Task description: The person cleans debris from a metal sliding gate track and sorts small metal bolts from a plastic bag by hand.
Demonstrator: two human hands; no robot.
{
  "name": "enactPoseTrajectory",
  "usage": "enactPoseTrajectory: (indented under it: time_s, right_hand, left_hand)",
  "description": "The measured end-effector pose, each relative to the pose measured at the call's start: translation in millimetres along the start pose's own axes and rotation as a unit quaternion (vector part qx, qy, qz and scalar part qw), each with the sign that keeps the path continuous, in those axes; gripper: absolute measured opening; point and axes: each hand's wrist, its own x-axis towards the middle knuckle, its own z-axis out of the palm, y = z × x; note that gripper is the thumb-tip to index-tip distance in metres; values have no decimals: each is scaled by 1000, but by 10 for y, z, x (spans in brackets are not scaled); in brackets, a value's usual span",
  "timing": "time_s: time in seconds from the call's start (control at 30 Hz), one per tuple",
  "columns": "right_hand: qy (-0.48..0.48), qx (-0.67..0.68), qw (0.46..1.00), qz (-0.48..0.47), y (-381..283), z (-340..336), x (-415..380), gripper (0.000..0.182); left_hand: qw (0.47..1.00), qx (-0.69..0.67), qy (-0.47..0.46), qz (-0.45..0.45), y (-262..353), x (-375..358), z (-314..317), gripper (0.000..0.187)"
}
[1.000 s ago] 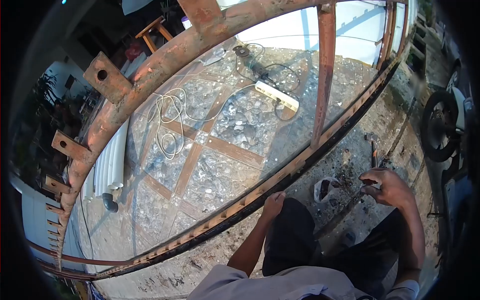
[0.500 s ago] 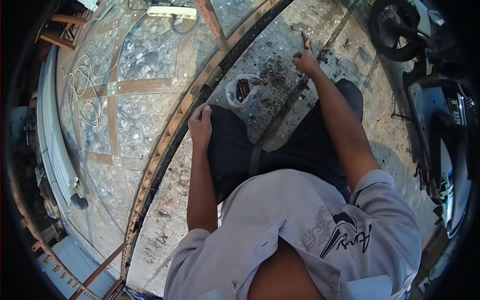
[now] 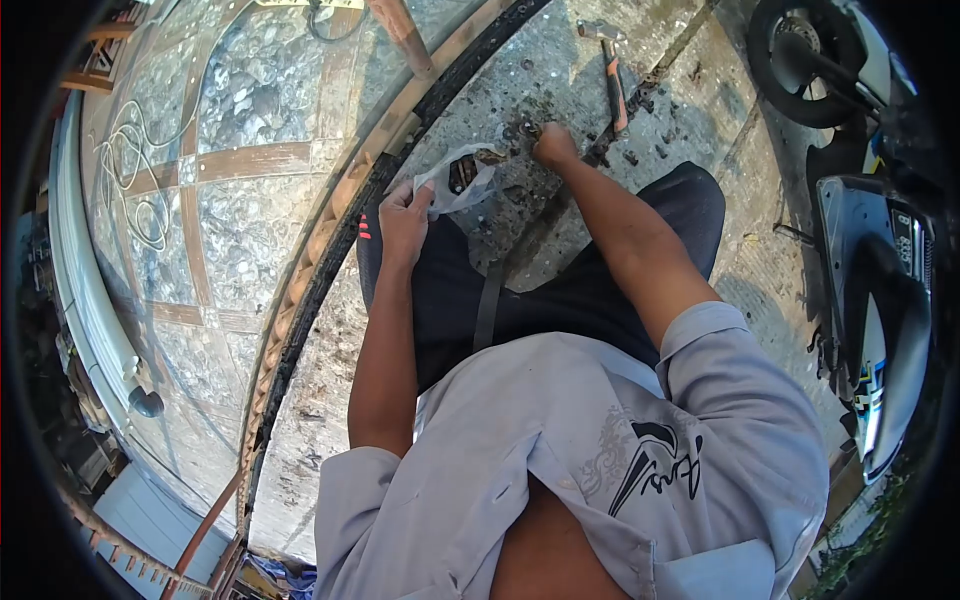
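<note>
My left hand (image 3: 405,215) pinches the near-left edge of a clear plastic bag (image 3: 468,192), which stands on the concrete in front of my knees. Dark brown chunks (image 3: 463,175) lie inside the bag. My right hand (image 3: 553,147) is low over scattered dark debris (image 3: 530,125) to the right of the bag. Its fingers are curled together, and what they hold, if anything, is hidden. Beyond it to the right lies a hammer (image 3: 614,85) with an orange and black handle, touched by neither hand.
A parked motorcycle (image 3: 870,240) stands on the right. A curved wooden edge strip (image 3: 345,195) and a wooden post (image 3: 405,40) are on the left. Past them lie a coiled cable (image 3: 140,185) and pale pipes (image 3: 85,270).
My left hand has left my knee and taken hold of the bag's edge, pulling it up. My right hand has moved from beside the hammer handle leftward to the debris.
</note>
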Motion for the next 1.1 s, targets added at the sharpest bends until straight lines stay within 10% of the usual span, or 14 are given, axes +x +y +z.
enactPoseTrajectory:
  time_s: [0.1,0.27,0.37,0.5,0.8,0.9,1.1]
  right_hand:
    - [-2,43,999,15,-126,-319,-151,28]
    - [-112,275,924,-241,-989,-1148,-701,24]
    - [-181,85,888,-413,-1310,-1121,-960,21]
    - [4,153,956,-249,-1117,-800,-583,21]
    - [-46,-100,982,-156,-170,168,-187,34]
    - [-8,39,994,-99,-349,-41,-216,29]
    - [-133,120,925,-336,-1196,-1027,-837,36]
  left_hand:
    - [998,-66,1,20,-62,-32,-45,21]
    - [991,-125,-18,32,-87,4,43,23]
    - [987,-151,-36,30,-56,1,84,27]
    - [985,-167,-33,25,-169,24,-6,28]
    - [977,-198,-75,5,-177,58,-116,25]
    - [977,-203,-70,3,-160,47,-133,25]
    - [977,-199,-82,-4,-117,79,-109,26]
